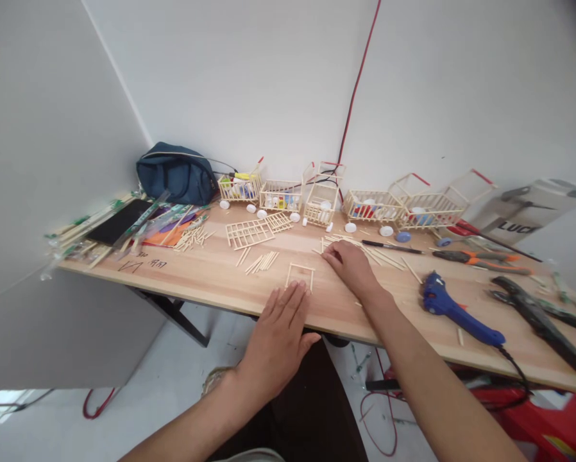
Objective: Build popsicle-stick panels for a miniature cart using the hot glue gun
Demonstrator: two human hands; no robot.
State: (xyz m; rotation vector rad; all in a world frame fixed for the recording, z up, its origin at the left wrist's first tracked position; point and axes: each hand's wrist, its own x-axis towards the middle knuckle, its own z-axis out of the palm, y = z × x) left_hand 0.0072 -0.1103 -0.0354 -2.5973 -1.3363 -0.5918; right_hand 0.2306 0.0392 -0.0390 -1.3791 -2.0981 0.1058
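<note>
My left hand (283,333) lies flat with its fingers stretched out, the fingertips on the near side of a small square frame of thin wooden sticks (300,265). The near edge of that frame is partly hidden by the fingers. Farther right, my right hand (348,264) is closed in a pinch at the near left end of a pile of loose sticks. A thin wooden stick (317,251) pokes out at its fingertips. Left of the frame lie short cut sticks (262,262) and two finished stick grids (250,235).
Several miniature stick shopping carts (281,196) stand along the wall. A blue glue gun (461,314), orange-handled pliers (480,260) and black-handled cutters (542,321) lie at right. A black pen (392,247) rests behind the sticks. A blue bag (175,173) sits back left.
</note>
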